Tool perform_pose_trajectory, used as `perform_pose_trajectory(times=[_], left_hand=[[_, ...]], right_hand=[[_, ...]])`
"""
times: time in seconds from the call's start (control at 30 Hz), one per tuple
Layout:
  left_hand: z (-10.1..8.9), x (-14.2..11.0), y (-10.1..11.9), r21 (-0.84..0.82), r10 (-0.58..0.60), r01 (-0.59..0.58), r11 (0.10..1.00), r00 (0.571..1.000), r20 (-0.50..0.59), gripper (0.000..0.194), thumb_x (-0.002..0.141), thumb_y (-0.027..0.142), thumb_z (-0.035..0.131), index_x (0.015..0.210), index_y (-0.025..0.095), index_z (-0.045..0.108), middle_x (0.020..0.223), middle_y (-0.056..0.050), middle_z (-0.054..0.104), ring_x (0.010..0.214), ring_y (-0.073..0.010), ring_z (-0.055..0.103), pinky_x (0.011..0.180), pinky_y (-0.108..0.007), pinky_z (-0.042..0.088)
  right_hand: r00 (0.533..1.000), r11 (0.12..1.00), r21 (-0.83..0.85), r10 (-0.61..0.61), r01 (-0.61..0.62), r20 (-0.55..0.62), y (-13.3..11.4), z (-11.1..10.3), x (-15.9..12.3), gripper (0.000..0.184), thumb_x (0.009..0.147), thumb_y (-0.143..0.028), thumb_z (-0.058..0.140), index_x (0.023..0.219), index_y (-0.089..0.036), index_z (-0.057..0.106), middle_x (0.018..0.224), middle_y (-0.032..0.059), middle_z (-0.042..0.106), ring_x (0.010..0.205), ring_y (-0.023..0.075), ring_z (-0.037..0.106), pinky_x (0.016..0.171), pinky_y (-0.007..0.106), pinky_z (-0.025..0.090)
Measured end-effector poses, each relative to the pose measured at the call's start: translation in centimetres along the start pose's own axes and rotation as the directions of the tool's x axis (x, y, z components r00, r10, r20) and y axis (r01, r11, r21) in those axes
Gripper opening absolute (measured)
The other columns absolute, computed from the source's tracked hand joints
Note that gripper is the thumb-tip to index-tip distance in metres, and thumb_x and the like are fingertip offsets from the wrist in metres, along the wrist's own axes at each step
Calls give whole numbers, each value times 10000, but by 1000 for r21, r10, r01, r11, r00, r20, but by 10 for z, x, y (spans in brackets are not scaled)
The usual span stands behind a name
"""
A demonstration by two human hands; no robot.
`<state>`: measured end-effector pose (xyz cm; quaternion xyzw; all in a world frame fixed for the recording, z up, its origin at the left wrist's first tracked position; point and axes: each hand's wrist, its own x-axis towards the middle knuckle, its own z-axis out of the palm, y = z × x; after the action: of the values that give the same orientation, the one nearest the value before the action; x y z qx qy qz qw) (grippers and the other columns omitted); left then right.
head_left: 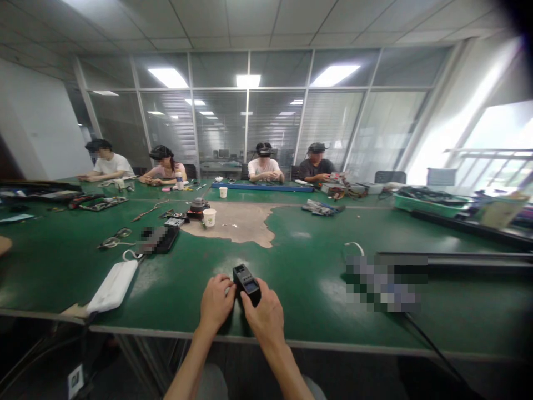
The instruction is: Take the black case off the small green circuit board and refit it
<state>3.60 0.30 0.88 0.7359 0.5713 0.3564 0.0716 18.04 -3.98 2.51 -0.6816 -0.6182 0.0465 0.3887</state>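
Observation:
Near the front edge of the green table, a black handheld device (246, 282) with a small screen and a row of buttons is held at a tilt. My right hand (265, 311) grips it, with the thumb along its near left side and the fingers around the right. Close by on the left is my left hand (217, 301), its fingers curled together and the thumb side near the device. Whether it touches the device I cannot tell, and what it holds, if anything, is hidden.
On the left lie a white power bank (113, 286), eyeglasses (115, 238) and a blurred-out device (160, 240). A paper cup (209, 217) stands on a bare brown patch. Right are another blurred-out object (383, 283) and a green basket (431, 204). Several people sit opposite.

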Motion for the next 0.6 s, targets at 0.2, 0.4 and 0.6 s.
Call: perform_pose_trajectory(times=[0.2, 0.4, 0.6], left_hand=[[-1, 0, 1, 0, 10, -10, 1000, 1000, 3, 269, 906, 303, 451, 857, 212, 700, 1033, -63, 630, 963, -178, 554, 898, -333, 429], [-2, 0, 3, -5, -6, 6, 1000, 1000, 11, 261, 902, 295, 461, 836, 212, 699, 1030, -58, 632, 958, -175, 550, 893, -324, 426], [-2, 0, 3, -19, -18, 18, 1000, 1000, 15, 252, 898, 289, 473, 841, 211, 705, 1030, -62, 631, 965, -177, 550, 889, -321, 425]], right_hand=[[1000, 998, -67, -9, 9, 8, -1, -2, -2, 395, 842, -368, 550, 1189, -180, 548, 993, 89, 665, 926, 235, 613, 821, 307, 414], [993, 980, -196, -18, 41, 117, -8, -13, 10, 467, 800, -452, 588, 1163, -159, 578, 957, 119, 678, 926, 281, 616, 778, 337, 420], [997, 984, -165, -52, 60, 50, -7, -7, 10, 435, 851, -433, 530, 1193, -167, 574, 1044, 120, 674, 957, 268, 621, 802, 334, 426]])
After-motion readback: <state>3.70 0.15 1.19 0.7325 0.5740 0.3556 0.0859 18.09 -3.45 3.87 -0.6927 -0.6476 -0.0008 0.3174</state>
